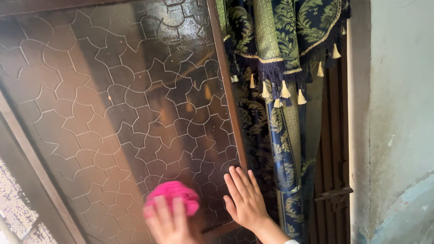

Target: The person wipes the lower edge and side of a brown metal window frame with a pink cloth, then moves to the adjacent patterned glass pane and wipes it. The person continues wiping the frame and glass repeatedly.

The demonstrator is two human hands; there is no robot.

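- My left hand (pixel 169 223) has its grip clamped on a bright pink wadded cloth (pixel 172 195), pressed against the brown patterned glass door panel (pixel 122 104).
- My right hand (pixel 245 199) lies flat, fingers apart, on the panel's wooden frame (pixel 228 97) beside the blue-and-gold tasselled curtain (pixel 285 68).

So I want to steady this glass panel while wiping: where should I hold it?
Grip the wooden frame along its right edge, coming from the curtain side. The patterned glass is flat with nothing to hold; the right hand already lies flat there.
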